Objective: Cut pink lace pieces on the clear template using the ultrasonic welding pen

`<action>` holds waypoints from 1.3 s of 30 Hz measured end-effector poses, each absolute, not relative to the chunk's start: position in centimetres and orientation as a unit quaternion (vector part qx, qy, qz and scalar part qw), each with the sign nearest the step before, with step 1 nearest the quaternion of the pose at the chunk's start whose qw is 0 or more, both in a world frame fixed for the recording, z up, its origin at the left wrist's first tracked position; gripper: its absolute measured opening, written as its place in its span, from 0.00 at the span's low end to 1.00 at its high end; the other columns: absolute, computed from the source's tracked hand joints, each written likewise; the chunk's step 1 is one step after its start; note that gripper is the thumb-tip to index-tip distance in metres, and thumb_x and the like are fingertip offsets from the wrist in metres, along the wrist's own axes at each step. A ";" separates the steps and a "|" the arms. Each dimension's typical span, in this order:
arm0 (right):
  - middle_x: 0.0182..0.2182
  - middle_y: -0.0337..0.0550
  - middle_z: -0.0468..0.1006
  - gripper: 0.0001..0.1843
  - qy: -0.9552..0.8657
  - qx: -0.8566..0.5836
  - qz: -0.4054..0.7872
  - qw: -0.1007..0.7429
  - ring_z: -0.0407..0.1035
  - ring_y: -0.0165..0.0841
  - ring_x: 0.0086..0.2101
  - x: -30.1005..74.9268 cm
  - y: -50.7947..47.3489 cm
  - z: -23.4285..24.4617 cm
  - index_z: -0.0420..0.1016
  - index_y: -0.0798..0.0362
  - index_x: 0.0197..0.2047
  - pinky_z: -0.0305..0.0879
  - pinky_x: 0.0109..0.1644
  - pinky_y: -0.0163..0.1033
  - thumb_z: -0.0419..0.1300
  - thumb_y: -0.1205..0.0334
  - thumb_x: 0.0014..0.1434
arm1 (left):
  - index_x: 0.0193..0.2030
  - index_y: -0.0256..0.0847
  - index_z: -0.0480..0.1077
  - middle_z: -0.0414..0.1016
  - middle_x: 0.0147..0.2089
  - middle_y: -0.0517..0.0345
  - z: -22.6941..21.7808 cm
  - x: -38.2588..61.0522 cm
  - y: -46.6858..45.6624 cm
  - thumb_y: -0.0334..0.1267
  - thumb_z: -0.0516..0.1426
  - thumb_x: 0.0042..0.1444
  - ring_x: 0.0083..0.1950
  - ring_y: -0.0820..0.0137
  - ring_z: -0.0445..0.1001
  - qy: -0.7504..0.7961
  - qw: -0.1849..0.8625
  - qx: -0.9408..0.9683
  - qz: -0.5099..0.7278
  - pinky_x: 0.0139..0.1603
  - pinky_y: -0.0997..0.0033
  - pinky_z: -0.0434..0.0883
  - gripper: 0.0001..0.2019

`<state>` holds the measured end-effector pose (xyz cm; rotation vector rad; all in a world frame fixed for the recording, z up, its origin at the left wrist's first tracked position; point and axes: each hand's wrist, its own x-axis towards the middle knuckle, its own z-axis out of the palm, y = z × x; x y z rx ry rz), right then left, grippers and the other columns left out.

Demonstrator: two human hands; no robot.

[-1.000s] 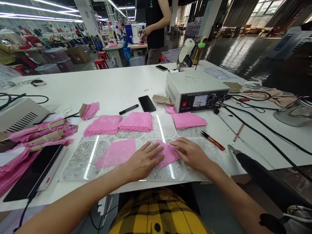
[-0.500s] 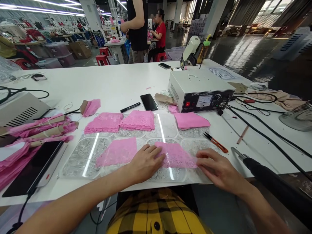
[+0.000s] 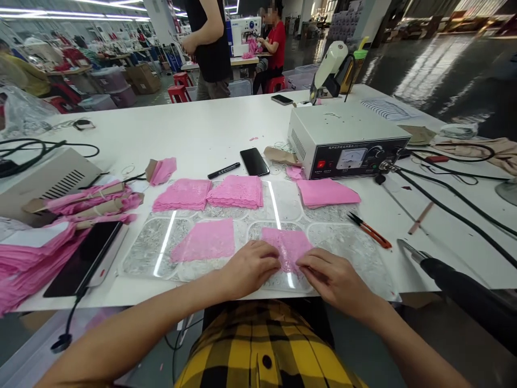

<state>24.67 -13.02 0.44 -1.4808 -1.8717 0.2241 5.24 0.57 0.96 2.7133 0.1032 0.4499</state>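
Working close to the near edge of the white table point(image 3: 181, 129), we have both hands on one pink lace piece point(image 3: 288, 242). It lies on the clear patterned mat point(image 3: 355, 248), just in from that edge. Our left hand point(image 3: 250, 267) sits at the lace's left side with fingers bent and tips down on the cloth. Our right hand point(image 3: 335, 280) meets its lower right side the same way, fingers half curled. We cannot tell whether either hand pinches the lace or only presses it. The two hands are near each other, with a narrow strip of lace between them.

Left of our left hand a second lace piece point(image 3: 205, 240) lies flat on the mat, apart from the first. The mat's right part lies open beside our right hand. Beyond its rim are orange-handled snips point(image 3: 369, 229) and, nearer the table's edge, a black-handled tool point(image 3: 456, 275) with cables point(image 3: 444, 202) running past. At the mat's far side sit two lace stacks point(image 3: 238, 191) side by side and a smooth pink stack point(image 3: 327, 192), just in front of the white machine box point(image 3: 343, 137). A dark phone point(image 3: 254, 161) and a black marker point(image 3: 223, 171) lie behind the stacks. On the left, a tablet point(image 3: 83, 258) lies among pink bundles point(image 3: 89, 202) near the edge.

Open white surface stretches across the table's far half. Behind it the workshop holds red stools point(image 3: 177, 91), a person in black point(image 3: 205, 43) standing and a person in red point(image 3: 277, 40) seated.
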 end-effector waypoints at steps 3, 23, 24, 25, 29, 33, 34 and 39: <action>0.31 0.42 0.77 0.08 -0.726 -0.577 0.121 0.353 0.71 0.29 0.31 23.8 -12.0 0.4 0.74 0.51 0.39 0.68 0.33 0.33 0.54 0.69 0.63 | 0.40 0.38 0.76 0.77 0.43 0.52 0.6 5.5 0.4 0.34 0.54 0.66 0.44 0.67 0.74 0.062 0.227 0.957 0.168 0.48 0.66 0.71 0.08; 0.25 0.38 0.74 0.09 -0.744 -0.609 0.204 0.188 0.67 0.29 0.25 24.3 -10.8 2.6 0.74 0.51 0.31 0.59 0.28 0.35 0.55 0.67 0.61 | 0.41 0.35 0.76 0.77 0.50 0.47 -0.9 3.5 -0.7 0.30 0.51 0.66 0.52 0.65 0.74 0.065 0.121 0.967 0.215 0.55 0.64 0.74 0.11; 0.25 0.38 0.74 0.08 -0.741 -0.608 0.203 0.200 0.66 0.29 0.24 24.2 -10.7 2.6 0.74 0.51 0.31 0.59 0.28 0.34 0.55 0.67 0.60 | 0.41 0.35 0.76 0.77 0.50 0.47 -0.8 3.5 -0.7 0.31 0.51 0.66 0.52 0.64 0.74 0.064 0.116 0.968 0.215 0.55 0.64 0.74 0.11; 0.25 0.38 0.74 0.08 -0.740 -0.606 0.202 0.211 0.66 0.28 0.24 24.1 -10.6 2.5 0.73 0.51 0.32 0.59 0.28 0.34 0.55 0.68 0.60 | 0.41 0.35 0.76 0.77 0.50 0.48 -0.8 3.5 -0.7 0.31 0.51 0.66 0.52 0.64 0.74 0.063 0.112 0.968 0.216 0.54 0.64 0.74 0.11; 0.29 0.39 0.76 0.07 -0.740 -0.594 0.221 0.223 0.68 0.29 0.28 23.4 -9.8 1.9 0.74 0.51 0.34 0.61 0.31 0.34 0.55 0.67 0.61 | 0.39 0.35 0.76 0.78 0.49 0.49 -0.8 3.5 -0.8 0.32 0.50 0.67 0.51 0.64 0.75 0.061 0.103 0.967 0.224 0.54 0.64 0.73 0.13; 0.31 0.40 0.77 0.08 -0.745 -0.583 0.244 0.213 0.70 0.30 0.30 23.3 -9.5 1.3 0.73 0.51 0.34 0.63 0.33 0.34 0.54 0.68 0.62 | 0.41 0.35 0.76 0.78 0.50 0.48 -1.0 3.4 -0.9 0.31 0.51 0.67 0.52 0.65 0.74 0.059 0.096 0.968 0.226 0.56 0.64 0.72 0.12; 0.31 0.40 0.77 0.08 -0.746 -0.582 0.244 0.212 0.69 0.29 0.30 23.3 -9.5 1.2 0.72 0.51 0.33 0.62 0.33 0.34 0.53 0.67 0.62 | 0.41 0.35 0.76 0.77 0.50 0.48 -1.1 3.4 -0.9 0.31 0.51 0.67 0.53 0.64 0.74 0.059 0.094 0.968 0.223 0.56 0.64 0.71 0.11; 0.29 0.40 0.75 0.09 -0.742 -0.585 0.240 0.221 0.68 0.29 0.29 23.6 -9.8 0.9 0.70 0.51 0.32 0.62 0.33 0.35 0.52 0.65 0.64 | 0.39 0.36 0.74 0.77 0.49 0.49 -0.9 3.5 -1.1 0.31 0.53 0.65 0.51 0.64 0.73 0.066 0.083 0.974 0.201 0.53 0.64 0.70 0.08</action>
